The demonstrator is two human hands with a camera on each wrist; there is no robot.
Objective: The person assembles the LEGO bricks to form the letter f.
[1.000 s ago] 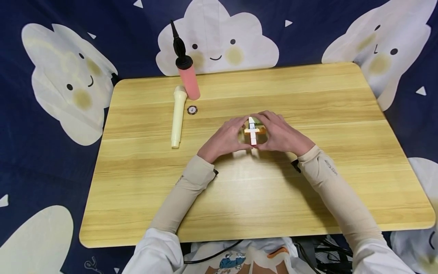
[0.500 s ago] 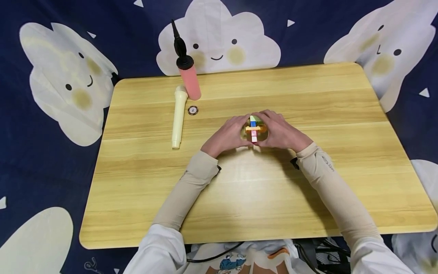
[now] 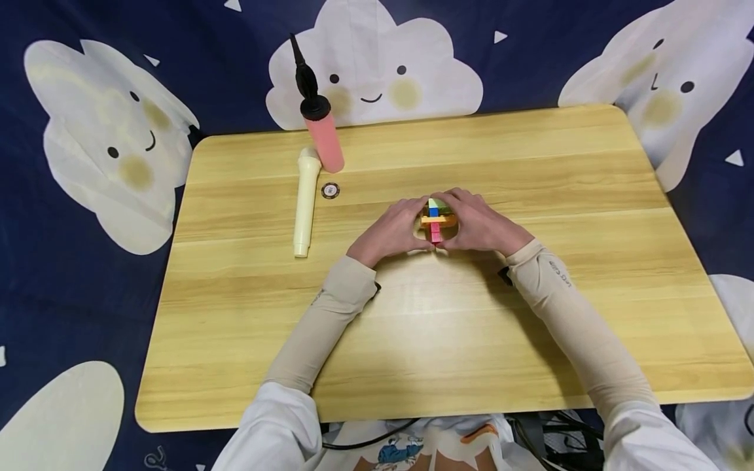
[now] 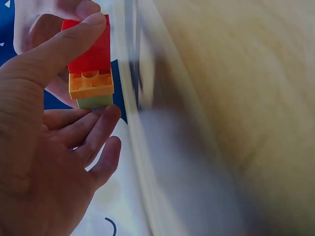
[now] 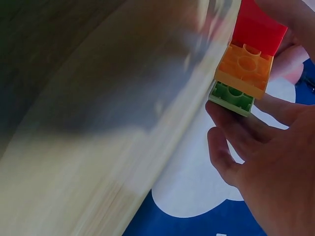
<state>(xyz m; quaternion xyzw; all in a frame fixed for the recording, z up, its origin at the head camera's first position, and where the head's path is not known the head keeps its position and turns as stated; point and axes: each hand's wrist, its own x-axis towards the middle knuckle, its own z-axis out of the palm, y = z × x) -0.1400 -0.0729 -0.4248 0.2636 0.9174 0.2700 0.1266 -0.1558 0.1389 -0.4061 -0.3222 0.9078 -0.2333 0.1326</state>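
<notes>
Between both hands is a small stack of toy building bricks. A red brick [image 3: 435, 234] forms the near end in the head view, an orange brick [image 3: 429, 220] lies crosswise, and a blue brick [image 3: 433, 212] and a pale green one [image 3: 432, 203] are beyond it. My left hand [image 3: 391, 229] grips the stack from the left with thumb at the red end and fingers at the green end. From the other side, my right hand [image 3: 484, 224] grips it the same way. Both wrist views show the hollow underside of the orange brick [image 4: 91, 84]; the green brick's hollow [image 5: 234, 97] shows at right.
A cream microphone-shaped object [image 3: 305, 203] lies left on the wooden table [image 3: 235, 340]. Behind it stands a pink hand pump [image 3: 326, 140] with a black nozzle. A round poker chip [image 3: 330, 190] lies beside them. A cloud-printed dark blue cloth [image 3: 235, 65] surrounds the table.
The brick stack has tilted slightly in my hands, so its near end sits a little farther from me and its colours show without glare. Both hands keep their grip.
</notes>
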